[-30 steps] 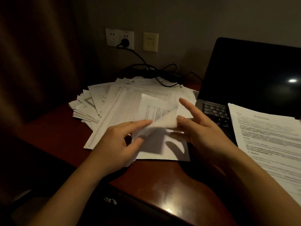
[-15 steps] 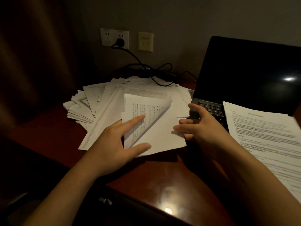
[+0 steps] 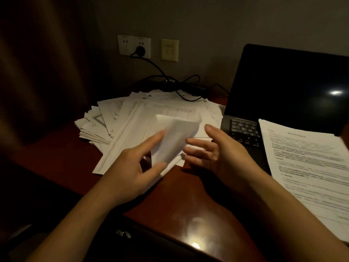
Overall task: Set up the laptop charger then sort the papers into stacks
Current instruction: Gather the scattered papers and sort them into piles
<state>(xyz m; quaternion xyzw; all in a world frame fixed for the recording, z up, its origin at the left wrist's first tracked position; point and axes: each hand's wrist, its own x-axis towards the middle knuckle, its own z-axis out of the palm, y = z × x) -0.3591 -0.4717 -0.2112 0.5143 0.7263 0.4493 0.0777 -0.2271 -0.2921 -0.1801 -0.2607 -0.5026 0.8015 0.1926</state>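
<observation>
Here: white sheet (image 3: 175, 142) blurred, curled upward; left hand (image 3: 132, 167) fingers pinching it, right hand (image 3: 224, 154) fingers spread.

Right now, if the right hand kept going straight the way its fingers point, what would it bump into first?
Most likely the lifted sheet that the left hand holds. The right hand, open, points leftward at it, with a small gap between them. Motion blur leaves the depth unsure.

Dim warm room light, apparently from overhead, small glare spot on the laptop screen (image 3: 292, 87), brighter glare on the desk (image 3: 188, 205) edge, curtain (image 3: 37, 72) side nearly black, motion blur on the sheet (image 3: 175, 142), wide-angle bending at frame edges.
</observation>
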